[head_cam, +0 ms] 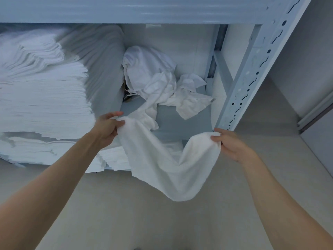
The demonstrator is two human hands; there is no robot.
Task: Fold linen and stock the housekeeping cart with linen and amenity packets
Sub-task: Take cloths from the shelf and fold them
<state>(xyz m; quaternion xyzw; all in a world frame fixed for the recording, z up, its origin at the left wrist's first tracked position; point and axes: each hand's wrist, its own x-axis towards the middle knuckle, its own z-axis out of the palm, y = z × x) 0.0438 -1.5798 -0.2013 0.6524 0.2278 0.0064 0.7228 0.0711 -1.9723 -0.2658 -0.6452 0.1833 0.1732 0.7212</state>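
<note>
Towel (162, 159) soft, limp, sags between grips. Left hand (106, 128) and right hand (232, 147) each pinch top edge. Best hold: corners, pulled taut over shelf (180, 121).

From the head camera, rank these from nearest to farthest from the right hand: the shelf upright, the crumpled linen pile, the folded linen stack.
From the right hand:
1. Shelf upright, just above it on the right.
2. Crumpled linen pile, mid-shelf, up and left.
3. Folded linen stack, far left of the shelf.
</note>
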